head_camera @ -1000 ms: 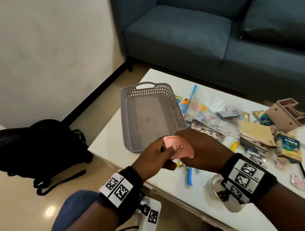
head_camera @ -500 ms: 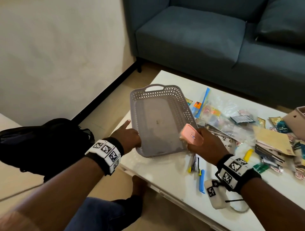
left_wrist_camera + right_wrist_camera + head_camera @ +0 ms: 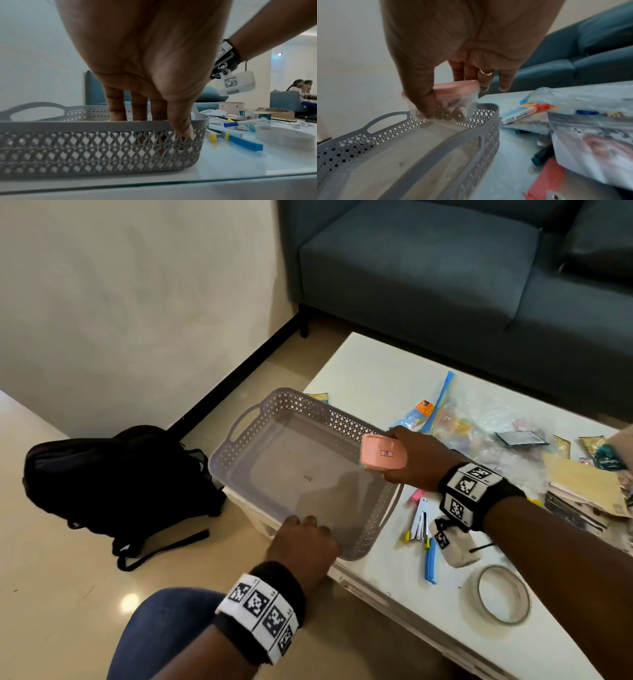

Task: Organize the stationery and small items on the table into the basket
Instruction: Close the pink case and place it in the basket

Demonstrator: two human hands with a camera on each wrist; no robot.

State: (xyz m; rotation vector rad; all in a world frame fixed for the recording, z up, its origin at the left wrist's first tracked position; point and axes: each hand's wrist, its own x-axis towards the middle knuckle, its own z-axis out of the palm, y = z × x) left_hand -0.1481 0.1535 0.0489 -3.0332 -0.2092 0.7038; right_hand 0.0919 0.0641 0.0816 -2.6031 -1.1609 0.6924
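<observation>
A grey lattice basket [image 3: 239, 451] [image 3: 96, 147] [image 3: 467, 136] sits at the white table's near left corner, hanging partly over the edge, with nothing inside. My left hand [image 3: 303, 542] [image 3: 147, 119] grips its near rim, fingers inside and thumb on the outer wall. My right hand [image 3: 416, 462] [image 3: 453, 86] holds a small clear box with a pink lid [image 3: 382, 455] [image 3: 453, 100] above the basket's right rim; small round pieces show inside it.
Loose stationery lies right of the basket: a stapler [image 3: 419, 522], a blue clip [image 3: 431, 565], markers [image 3: 240, 123], a tape roll [image 3: 503, 594], zip bags [image 3: 479, 422] and paper packets [image 3: 582, 491]. A black backpack [image 3: 113, 477] lies on the floor; a blue sofa [image 3: 445, 268] stands behind.
The left hand let go of the pink-lidded box, went to the basket, and now grips its near rim. The basket has turned and slid toward the table corner. The right hand carried the box over it.
</observation>
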